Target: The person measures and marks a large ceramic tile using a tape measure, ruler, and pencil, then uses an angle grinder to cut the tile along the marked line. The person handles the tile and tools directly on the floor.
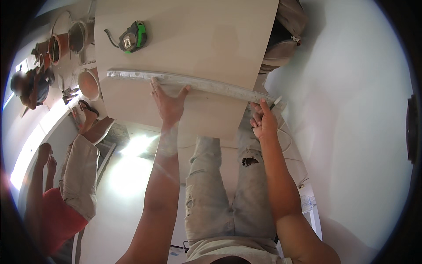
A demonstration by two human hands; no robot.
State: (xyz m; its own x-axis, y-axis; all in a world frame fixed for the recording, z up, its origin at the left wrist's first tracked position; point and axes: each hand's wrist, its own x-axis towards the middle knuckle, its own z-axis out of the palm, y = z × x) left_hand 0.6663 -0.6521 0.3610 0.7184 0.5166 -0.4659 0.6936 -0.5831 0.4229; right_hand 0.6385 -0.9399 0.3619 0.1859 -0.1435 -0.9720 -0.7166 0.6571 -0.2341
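Note:
A long grey metal straightedge, smeared with whitish residue, lies across a large beige board. My left hand rests against the bar's near edge, left of its middle, with fingers and thumb spread wide. At the bar's right end, my right hand has its fingers curled around a marker with a dark body and a white end. That marker points up and right past the bar. A green and black tape measure lies on the board beyond the bar.
A pale wall rises along the right. A brown bag sits beyond the board's right edge. Several buckets stand at the left. Nearby is a person in red; another person is farther off. Thin cables trail on the floor.

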